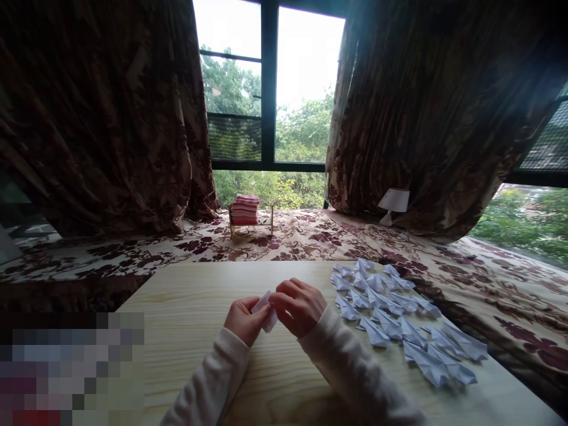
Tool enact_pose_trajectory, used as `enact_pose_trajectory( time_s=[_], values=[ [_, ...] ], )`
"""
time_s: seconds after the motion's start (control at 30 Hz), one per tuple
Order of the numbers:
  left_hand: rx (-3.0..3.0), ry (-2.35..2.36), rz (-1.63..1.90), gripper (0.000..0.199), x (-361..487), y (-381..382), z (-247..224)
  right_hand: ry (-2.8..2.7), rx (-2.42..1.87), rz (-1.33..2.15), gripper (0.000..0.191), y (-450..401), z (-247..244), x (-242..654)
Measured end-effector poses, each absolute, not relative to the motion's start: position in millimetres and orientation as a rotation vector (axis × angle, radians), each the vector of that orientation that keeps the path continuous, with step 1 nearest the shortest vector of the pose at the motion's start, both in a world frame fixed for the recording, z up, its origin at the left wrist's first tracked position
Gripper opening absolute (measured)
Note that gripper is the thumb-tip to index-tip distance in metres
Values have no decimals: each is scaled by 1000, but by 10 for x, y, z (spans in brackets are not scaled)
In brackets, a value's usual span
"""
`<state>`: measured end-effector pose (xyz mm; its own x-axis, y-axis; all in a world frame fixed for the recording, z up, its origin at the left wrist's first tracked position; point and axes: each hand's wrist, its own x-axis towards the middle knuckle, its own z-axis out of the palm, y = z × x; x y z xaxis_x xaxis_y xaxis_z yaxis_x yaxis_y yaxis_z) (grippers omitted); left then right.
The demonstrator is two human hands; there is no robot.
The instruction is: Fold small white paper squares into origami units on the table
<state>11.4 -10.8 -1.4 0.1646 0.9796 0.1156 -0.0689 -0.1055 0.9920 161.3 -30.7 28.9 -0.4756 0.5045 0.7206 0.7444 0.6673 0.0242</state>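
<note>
nearest to us, our pale sleeves (pixel 355 373) slant in over the wooden table (pixel 186 307). just beyond, our left hand (pixel 242 319) pinches a small folded white paper (pixel 270 323) between thumb and fingers, a narrow grip, over the middle of the table. our right hand (pixel 300 305) curls in at its upper edge, fingertips touching; whether they pinch it too, we cannot tell.

the paper is small and thin, so we judge a light left pinch is best, close to the crease, with the edges lined up before any firm press — squeezing hard could skew the fold.

to our right, many folded paper pieces (pixel 375 332) spread near the table's right edge, so our right elbow wants care; bare wood to our left gives that arm more room. the far table edge lies past our hands, against flowered cloth (pixel 293 236). farther on that cloth are a small stand (pixel 272 222) with striped cloths (pixel 245 210) and a white lamp (pixel 396 200) — then curtains (pixel 110 136) and the window (pixel 268 89).
</note>
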Motion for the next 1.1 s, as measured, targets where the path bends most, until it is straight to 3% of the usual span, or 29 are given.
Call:
enact_pose_trajectory(
  time_s=[0.83,1.1],
  values=[
    [1048,906,1146,30,108,-97,79,-2087,-855,-190,22,-284,250,1651],
    [1122,1013,1297,29,148,-209,161,-1686,-1026,314,16,-233,164,1593]
  ],
)
